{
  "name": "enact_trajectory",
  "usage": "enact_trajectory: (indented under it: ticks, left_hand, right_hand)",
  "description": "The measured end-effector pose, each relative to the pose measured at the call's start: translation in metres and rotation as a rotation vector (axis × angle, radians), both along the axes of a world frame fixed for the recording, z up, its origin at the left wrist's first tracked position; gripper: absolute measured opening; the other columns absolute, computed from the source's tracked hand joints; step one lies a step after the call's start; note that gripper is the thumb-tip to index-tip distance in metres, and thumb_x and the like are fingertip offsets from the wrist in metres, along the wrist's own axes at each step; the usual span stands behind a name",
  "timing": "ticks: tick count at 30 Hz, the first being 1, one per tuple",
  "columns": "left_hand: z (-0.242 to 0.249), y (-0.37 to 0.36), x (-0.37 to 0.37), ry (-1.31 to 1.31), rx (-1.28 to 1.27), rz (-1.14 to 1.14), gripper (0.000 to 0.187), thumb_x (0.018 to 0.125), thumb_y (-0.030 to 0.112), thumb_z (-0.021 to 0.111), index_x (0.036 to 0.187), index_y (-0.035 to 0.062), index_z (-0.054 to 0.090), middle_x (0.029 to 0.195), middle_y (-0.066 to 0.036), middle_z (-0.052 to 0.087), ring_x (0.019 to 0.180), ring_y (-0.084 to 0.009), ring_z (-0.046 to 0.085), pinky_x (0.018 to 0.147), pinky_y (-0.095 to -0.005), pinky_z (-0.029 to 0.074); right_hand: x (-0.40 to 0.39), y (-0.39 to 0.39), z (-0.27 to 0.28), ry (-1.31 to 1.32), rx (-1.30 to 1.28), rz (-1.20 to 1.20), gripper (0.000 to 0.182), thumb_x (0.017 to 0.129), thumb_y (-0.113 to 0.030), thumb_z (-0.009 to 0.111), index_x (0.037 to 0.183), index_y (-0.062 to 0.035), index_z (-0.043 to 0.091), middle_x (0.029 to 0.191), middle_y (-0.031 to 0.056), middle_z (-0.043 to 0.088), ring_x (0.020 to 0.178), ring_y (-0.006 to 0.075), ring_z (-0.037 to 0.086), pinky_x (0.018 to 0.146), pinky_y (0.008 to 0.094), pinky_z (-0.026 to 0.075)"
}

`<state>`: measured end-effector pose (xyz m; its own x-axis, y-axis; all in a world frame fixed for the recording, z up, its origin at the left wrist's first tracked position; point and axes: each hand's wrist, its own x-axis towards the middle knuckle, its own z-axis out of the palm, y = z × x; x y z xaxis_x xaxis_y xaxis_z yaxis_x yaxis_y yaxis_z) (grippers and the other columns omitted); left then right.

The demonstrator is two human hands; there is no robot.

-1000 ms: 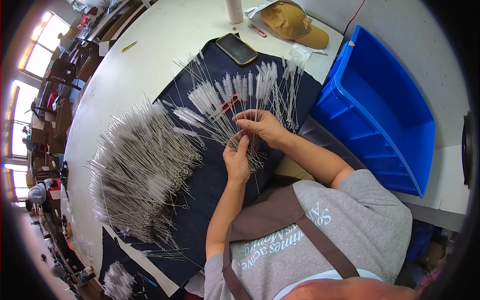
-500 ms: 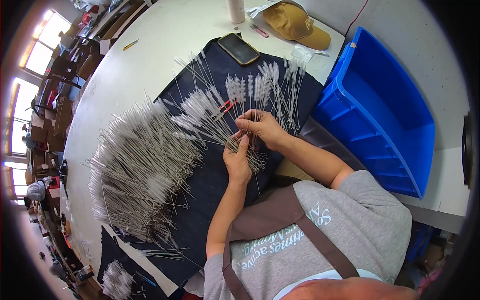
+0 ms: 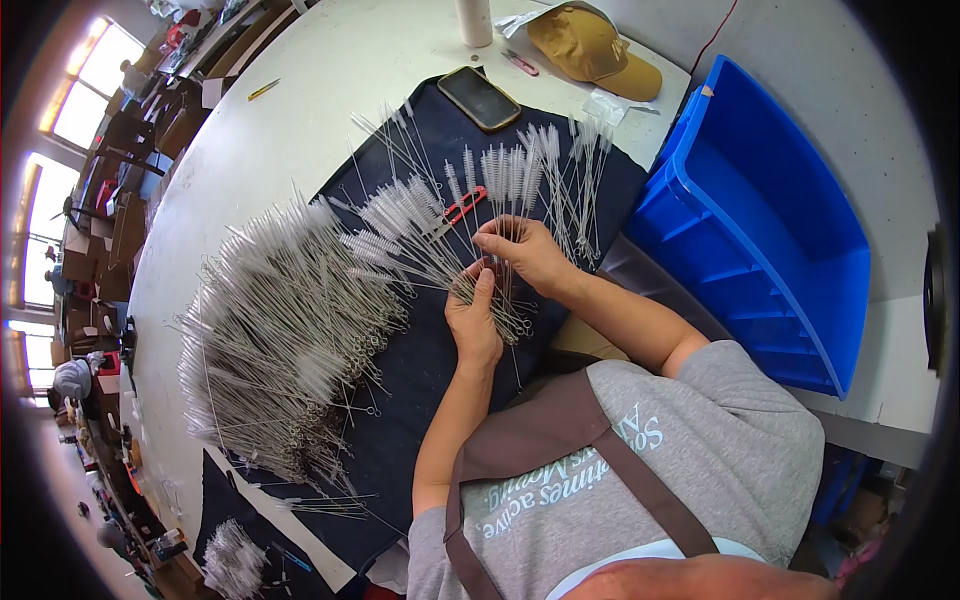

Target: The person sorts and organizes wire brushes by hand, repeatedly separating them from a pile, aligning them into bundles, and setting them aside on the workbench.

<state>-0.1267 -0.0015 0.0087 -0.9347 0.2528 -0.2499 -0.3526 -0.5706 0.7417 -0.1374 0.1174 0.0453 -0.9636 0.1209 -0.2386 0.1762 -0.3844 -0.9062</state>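
Note:
My left hand is closed round the wire stems of a fanned bunch of tube brushes, their looped ends sticking out below it. My right hand pinches the stems of several upright tube brushes with white bristle heads, just above and right of the left hand. Red-handled thread snips lie behind the stems, partly covered. More brushes rest loosely to the right. A big heap of the same brushes lies to the left on a dark cloth.
A phone sits at the cloth's far edge. Beyond are a tan cap, small pink snips and a white cylinder. A blue bin stands at right. A smaller brush pile is at lower left.
Several brush heads above my right hand have shifted right, joining the neighbouring group. More of the red snips shows in the gap. My left hand has barely moved.

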Motion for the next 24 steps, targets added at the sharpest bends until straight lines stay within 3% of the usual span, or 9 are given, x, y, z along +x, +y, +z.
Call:
enact_trajectory:
  ticks: [9,10,11,12,13,18,21,22,24]
  left_hand:
    - [0.005,-0.008,-0.004,-0.092,-0.03,-0.086,0.02,0.089,0.013,0.051,0.102,-0.0016,0.052,0.085,-0.009,0.06,0.077,-0.014,0.059,0.07,-0.0266,0.05]
    - [0.005,-0.01,-0.006,-0.09,-0.03,-0.092,0.021,0.089,0.015,0.052,0.103,-0.0007,0.052,0.083,-0.007,0.059,0.075,-0.0143,0.059,0.07,-0.0291,0.051]
    - [0.006,-0.013,-0.008,-0.09,-0.032,-0.098,0.022,0.089,0.016,0.052,0.104,0.0001,0.051,0.081,-0.006,0.058,0.073,-0.0146,0.059,0.07,-0.0315,0.052]
    - [0.006,-0.015,-0.009,-0.089,-0.033,-0.107,0.023,0.089,0.018,0.052,0.105,0.001,0.051,0.079,-0.005,0.058,0.071,-0.0149,0.059,0.07,-0.0339,0.053]
    - [0.007,-0.017,-0.008,-0.09,-0.013,-0.115,0.022,0.09,0.017,0.051,0.105,0.0006,0.051,0.077,-0.004,0.057,0.068,-0.0133,0.057,0.067,-0.0319,0.053]
    - [0.013,-0.015,-0.006,-0.094,0.054,-0.211,0.023,0.09,0.018,0.051,0.106,0.0021,0.051,0.072,0.0,0.053,0.057,-0.007,0.05,0.06,-0.0286,0.052]
    - [0.016,-0.016,-0.004,-0.114,0.056,-0.21,0.022,0.09,0.016,0.051,0.105,0.0001,0.053,0.072,-0.002,0.054,0.056,-0.0067,0.05,0.054,-0.0243,0.049]
    - [0.015,-0.016,-0.005,-0.107,0.059,-0.206,0.022,0.09,0.015,0.051,0.105,0.0001,0.053,0.072,-0.002,0.054,0.056,-0.0068,0.05,0.053,-0.0238,0.048]
    - [0.011,-0.016,-0.006,-0.1,0.059,-0.211,0.021,0.09,0.015,0.052,0.105,0.0001,0.054,0.072,-0.002,0.054,0.055,-0.0069,0.049,0.05,-0.0227,0.045]
  right_hand:
    - [-0.008,0.017,-0.008,0.2,0.898,-0.36,0.033,0.091,-0.032,0.043,0.083,-0.0019,0.053,0.06,0.0065,0.052,0.057,0.0125,0.051,0.052,0.0294,0.04]
    - [-0.011,0.029,0.013,-0.003,0.816,-0.399,0.04,0.09,-0.035,0.042,0.074,-0.0001,0.053,0.058,0.0166,0.053,0.056,0.0245,0.057,0.053,0.0394,0.041]
    - [-0.02,0.054,0.004,0.012,0.72,-0.445,0.043,0.09,-0.036,0.041,0.07,0.0001,0.052,0.055,0.0143,0.052,0.054,0.0235,0.056,0.052,0.0398,0.041]
    - [-0.025,0.071,0.01,0.064,0.77,-0.513,0.033,0.09,-0.031,0.043,0.069,-0.0061,0.05,0.055,0.0001,0.045,0.049,0.0105,0.044,0.047,0.028,0.037]
    - [-0.036,0.098,-0.006,-0.033,0.915,-0.488,0.034,0.089,-0.031,0.044,0.069,-0.0049,0.049,0.056,0.0005,0.045,0.049,0.0103,0.043,0.047,0.028,0.037]
    - [-0.064,0.145,-0.036,-0.312,1.315,-0.248,0.038,0.082,-0.036,0.053,0.088,0.0016,0.059,0.072,0.0188,0.057,0.088,0.0377,0.058,0.078,0.0441,0.044]
    - [-0.052,0.119,-0.025,-0.256,1.623,-0.487,0.041,0.081,-0.036,0.056,0.092,0.0036,0.058,0.084,0.0193,0.057,0.092,0.0349,0.056,0.079,0.0427,0.044]
    - [-0.047,0.106,-0.015,-0.055,1.67,-0.56,0.04,0.081,-0.036,0.057,0.092,0.003,0.058,0.093,0.0189,0.055,0.093,0.0315,0.056,0.079,0.0401,0.045]
    - [-0.04,0.081,0.004,0.204,1.265,-0.3,0.036,0.082,-0.034,0.057,0.094,-0.0003,0.06,0.091,0.0171,0.057,0.087,0.0294,0.057,0.076,0.0367,0.045]
